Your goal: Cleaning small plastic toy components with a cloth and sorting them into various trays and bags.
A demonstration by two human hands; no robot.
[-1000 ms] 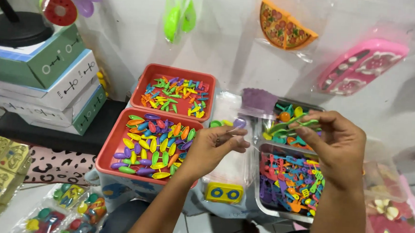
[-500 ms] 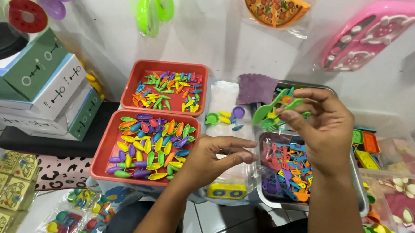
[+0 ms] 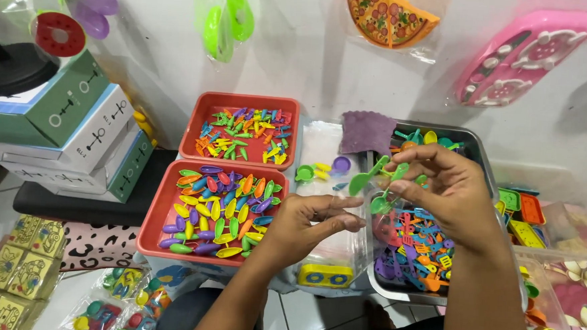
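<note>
Your right hand (image 3: pixel 449 193) pinches green toy spoons (image 3: pixel 373 182) by their handles, bowls pointing toward your left hand (image 3: pixel 304 222). That hand's fingers lie together, flat on the clear bag (image 3: pixel 329 247), pinning it in place.

Both forearms run bare right down to the left hand (image 3: pixel 302 224) and right hand (image 3: pixel 447 193), no sleeves, rings, watch or gloves showing.

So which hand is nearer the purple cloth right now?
The right hand. It holds green toy spoons just below and right of the purple cloth. The left hand sits lower, over the clear bag, farther from the cloth.
</note>
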